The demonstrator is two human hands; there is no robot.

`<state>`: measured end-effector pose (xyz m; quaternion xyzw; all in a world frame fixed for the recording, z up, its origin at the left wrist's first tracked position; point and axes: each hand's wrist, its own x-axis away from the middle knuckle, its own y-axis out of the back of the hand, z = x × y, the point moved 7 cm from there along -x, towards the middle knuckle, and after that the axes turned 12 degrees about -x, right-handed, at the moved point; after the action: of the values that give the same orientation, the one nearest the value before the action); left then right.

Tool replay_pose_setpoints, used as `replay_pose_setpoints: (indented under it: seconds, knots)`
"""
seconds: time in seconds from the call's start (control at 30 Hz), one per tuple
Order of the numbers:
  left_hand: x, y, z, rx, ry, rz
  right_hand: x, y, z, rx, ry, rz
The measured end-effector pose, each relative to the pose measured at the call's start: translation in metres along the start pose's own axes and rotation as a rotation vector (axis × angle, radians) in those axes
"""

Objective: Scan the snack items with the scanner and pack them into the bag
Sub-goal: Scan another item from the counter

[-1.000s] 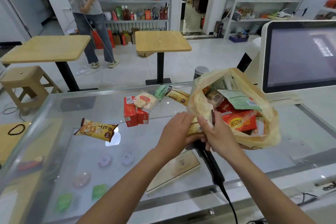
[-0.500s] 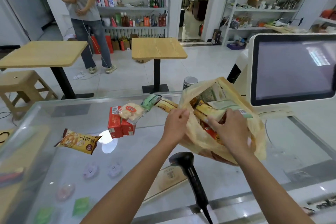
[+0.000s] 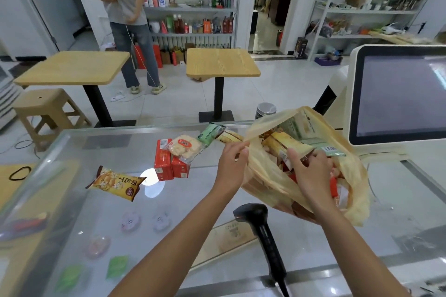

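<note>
A translucent yellow plastic bag (image 3: 347, 190) lies open on the glass counter, stuffed with snack packs. My left hand (image 3: 233, 161) pinches the bag's near rim and holds it open. My right hand (image 3: 311, 171) reaches into the bag, fingers curled on a long yellow snack pack (image 3: 284, 144). The black scanner (image 3: 260, 224) lies on the counter below my hands, untouched. Left of the bag lie two red boxes (image 3: 169, 163), a clear rice-cracker pack (image 3: 184, 147), a green pack (image 3: 211, 132) and a yellow bread-snack bag (image 3: 115, 182).
A white checkout screen (image 3: 400, 96) stands at the right behind the bag. Small items show beneath the glass counter (image 3: 96, 152). Two wooden tables (image 3: 222, 62), a stool (image 3: 45, 113) and a standing person (image 3: 128, 19) are beyond the counter.
My right hand let go of the scanner, which now lies on the counter, and pushed the long yellow pack into the bag. My left hand moved to the bag's rim.
</note>
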<state>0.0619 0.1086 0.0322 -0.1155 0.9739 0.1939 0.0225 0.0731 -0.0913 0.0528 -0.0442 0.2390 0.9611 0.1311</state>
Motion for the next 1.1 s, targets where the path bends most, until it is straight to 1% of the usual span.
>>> replay_pose_setpoints:
  seconds: [0.07, 0.13, 0.17, 0.27, 0.33, 0.37, 0.4, 0.47, 0.53, 0.57, 0.63, 0.7, 0.77, 0.8, 0.83, 0.87, 0.97, 1.1]
  knots:
    - [0.003, -0.001, 0.003, -0.035, 0.0, 0.045, 0.001, -0.005, -0.002, 0.156, 0.015, 0.008]
    - [0.009, -0.002, 0.007, -0.065, -0.014, 0.091, 0.003, -0.001, -0.001, 0.304, 0.065, -0.077]
    - [0.013, -0.001, 0.01, -0.075, -0.023, 0.107, 0.005, 0.001, -0.002, 0.32, 0.089, -0.118]
    - [0.025, 0.006, 0.024, -0.114, -0.044, 0.116, 0.02, 0.009, 0.002, 0.255, 0.209, -0.254]
    - [0.034, 0.012, 0.04, -0.145, -0.035, 0.1, 0.04, 0.016, 0.01, 0.147, 0.349, -0.369]
    - [0.038, 0.016, 0.049, -0.162, -0.018, 0.089, 0.053, 0.016, 0.014, 0.069, 0.434, -0.386]
    - [0.042, 0.02, 0.059, -0.185, 0.002, 0.078, 0.067, 0.011, 0.02, -0.009, 0.525, -0.346]
    - [0.051, 0.027, 0.078, -0.241, 0.057, 0.056, 0.098, -0.014, 0.026, -0.08, 0.662, -0.125]
    - [0.061, 0.037, 0.099, -0.283, 0.12, 0.025, 0.126, -0.048, 0.023, -0.054, 0.7, 0.118]
    - [0.066, 0.042, 0.107, -0.287, 0.145, 0.005, 0.137, -0.065, 0.018, -0.03, 0.69, 0.207]
    - [0.075, 0.052, 0.119, -0.282, 0.184, -0.032, 0.151, -0.1, 0.01, 0.004, 0.599, 0.349]
    - [0.081, 0.062, 0.125, -0.286, 0.207, -0.066, 0.156, -0.135, 0.001, -0.015, 0.425, 0.469]
    - [0.085, 0.072, 0.13, -0.286, 0.233, -0.12, 0.155, -0.168, -0.012, -0.089, 0.141, 0.564]
    - [0.086, 0.079, 0.132, -0.288, 0.255, -0.158, 0.154, -0.182, -0.017, -0.152, -0.001, 0.585]
    - [0.087, 0.086, 0.135, -0.293, 0.277, -0.201, 0.153, -0.191, -0.021, -0.219, -0.106, 0.576]
    - [0.088, 0.093, 0.137, -0.292, 0.297, -0.242, 0.152, -0.197, -0.022, -0.276, -0.171, 0.549]
    - [0.087, 0.11, 0.144, -0.275, 0.338, -0.318, 0.146, -0.209, -0.02, -0.429, -0.266, 0.463]
    - [0.075, 0.125, 0.149, -0.258, 0.314, -0.373, 0.134, -0.221, -0.013, -0.611, -0.357, 0.395]
